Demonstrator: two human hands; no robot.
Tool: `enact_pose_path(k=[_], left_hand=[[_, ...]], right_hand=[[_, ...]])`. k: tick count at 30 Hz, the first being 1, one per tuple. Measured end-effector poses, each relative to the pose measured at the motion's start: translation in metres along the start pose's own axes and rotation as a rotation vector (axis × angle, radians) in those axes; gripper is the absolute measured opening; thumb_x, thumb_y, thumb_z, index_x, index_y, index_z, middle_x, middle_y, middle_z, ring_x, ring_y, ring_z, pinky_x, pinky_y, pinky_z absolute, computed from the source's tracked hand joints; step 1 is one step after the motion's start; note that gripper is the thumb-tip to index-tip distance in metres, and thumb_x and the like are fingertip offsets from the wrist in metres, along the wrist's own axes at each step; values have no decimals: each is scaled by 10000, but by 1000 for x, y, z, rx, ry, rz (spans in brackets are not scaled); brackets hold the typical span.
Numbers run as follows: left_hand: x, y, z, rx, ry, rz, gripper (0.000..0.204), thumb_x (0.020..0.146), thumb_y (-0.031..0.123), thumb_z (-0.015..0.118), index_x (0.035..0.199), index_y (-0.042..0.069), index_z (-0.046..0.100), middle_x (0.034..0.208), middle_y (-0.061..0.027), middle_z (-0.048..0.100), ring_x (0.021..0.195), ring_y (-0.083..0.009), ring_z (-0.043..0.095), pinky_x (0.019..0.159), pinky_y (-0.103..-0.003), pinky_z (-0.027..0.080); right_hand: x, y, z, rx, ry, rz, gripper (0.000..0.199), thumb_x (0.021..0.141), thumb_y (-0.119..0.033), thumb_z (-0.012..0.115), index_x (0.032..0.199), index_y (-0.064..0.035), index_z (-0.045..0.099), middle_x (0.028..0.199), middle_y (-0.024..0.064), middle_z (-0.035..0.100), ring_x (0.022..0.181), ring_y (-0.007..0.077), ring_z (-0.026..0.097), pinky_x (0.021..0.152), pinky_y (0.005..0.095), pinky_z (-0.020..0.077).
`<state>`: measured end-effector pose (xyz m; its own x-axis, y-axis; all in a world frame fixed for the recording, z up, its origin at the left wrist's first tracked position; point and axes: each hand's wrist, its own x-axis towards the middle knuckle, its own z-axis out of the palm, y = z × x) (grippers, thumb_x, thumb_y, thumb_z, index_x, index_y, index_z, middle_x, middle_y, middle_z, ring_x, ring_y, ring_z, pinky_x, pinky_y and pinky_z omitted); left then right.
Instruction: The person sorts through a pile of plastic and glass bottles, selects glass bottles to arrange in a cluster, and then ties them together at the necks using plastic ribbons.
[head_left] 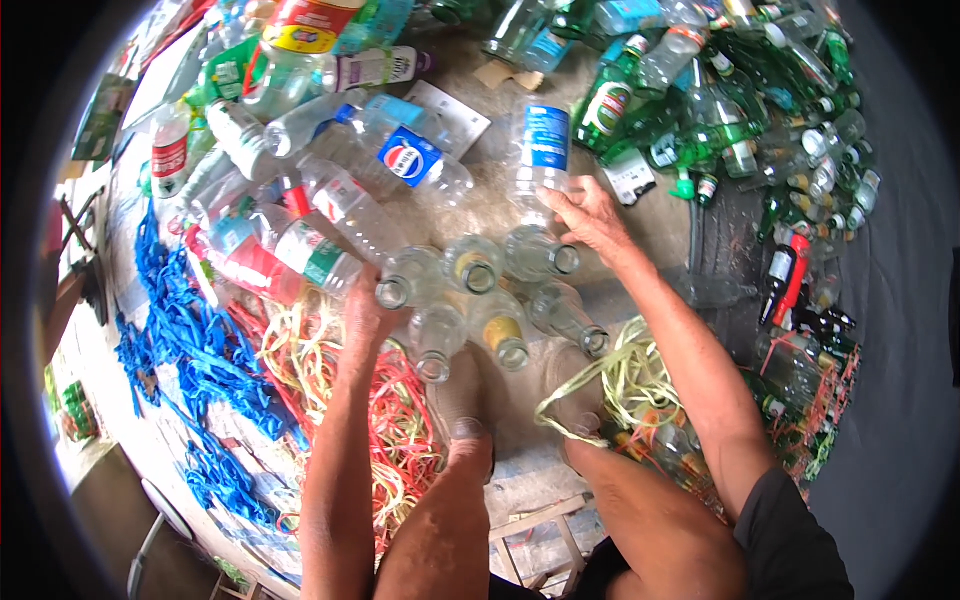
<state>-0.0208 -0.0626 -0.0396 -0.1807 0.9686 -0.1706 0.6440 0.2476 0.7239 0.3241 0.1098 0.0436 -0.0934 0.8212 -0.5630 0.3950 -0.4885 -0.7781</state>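
Note:
Several clear glass bottles stand grouped between my hands, mouths toward me; one is the front left glass bottle [436, 335], another the middle one with a yellow label [502, 335]. My left hand [372, 308] is at the group's left side, beside the back left glass bottle [408, 275]; its fingers are mostly hidden and blurred. At the right side my right hand [597, 218] has its fingers apart, next to the back right glass bottle [538, 250]. Its fingertips reach the lower end of a clear bottle with a blue label [545, 150]; I cannot tell whether they press on it.
Clear plastic bottles [420, 160] lie heaped at the far left, green glass bottles [660, 120] at the far right. Blue plastic strips [190, 340] lie left, red and yellow strands [395, 440] by my left forearm, pale yellow strands [640, 375] by my right. My feet flank the front bottles.

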Motion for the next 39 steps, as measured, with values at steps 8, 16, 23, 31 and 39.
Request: enact_pose_path(k=[8, 16, 23, 31, 39], left_hand=[[-1, 38, -7, -85, 18, -76, 527, 654, 129, 857, 1103, 26, 601, 943, -195, 685, 911, -378, 678, 787, -446, 526], [-4, 43, -7, 10, 35, -154, 213, 835, 121, 623, 1031, 44, 587, 905, -234, 671, 874, -459, 654, 754, -514, 511], [0, 30, -3, -25, -57, -152, 676, 584, 146, 897, 1149, 25, 547, 933, -218, 685, 904, -431, 666, 773, -475, 521], [-1, 17, -4, -73, -6, -73, 537, 687, 161, 860, 1149, 21, 628, 1026, -205, 708, 969, -366, 692, 827, -421, 541], [-1, 30, -9, 27, -25, -26, 589, 720, 251, 857, 1165, 23, 546, 994, -232, 691, 950, -438, 676, 779, -477, 549]], right_hand=[[3, -13, -4, 273, -123, -69, 489, 855, -333, 784, 1168, -26, 569, 1052, 84, 648, 908, 171, 635, 730, 348, 568], [30, -127, 0, 303, -320, -320, 596, 848, -320, 780, 1283, 20, 554, 1193, 113, 669, 1079, 200, 656, 809, 356, 591], [59, -278, 45, 512, -204, -933, 550, 882, -268, 777, 1277, 47, 560, 1136, 107, 668, 1001, 184, 671, 839, 342, 579], [26, -94, 9, 291, 49, -470, 296, 897, -114, 684, 1136, 53, 634, 930, 97, 683, 790, 142, 667, 626, 284, 580], [14, -8, -46, 127, 180, -243, 252, 939, -120, 644, 1140, 31, 660, 969, 84, 688, 770, 135, 644, 610, 269, 551]])
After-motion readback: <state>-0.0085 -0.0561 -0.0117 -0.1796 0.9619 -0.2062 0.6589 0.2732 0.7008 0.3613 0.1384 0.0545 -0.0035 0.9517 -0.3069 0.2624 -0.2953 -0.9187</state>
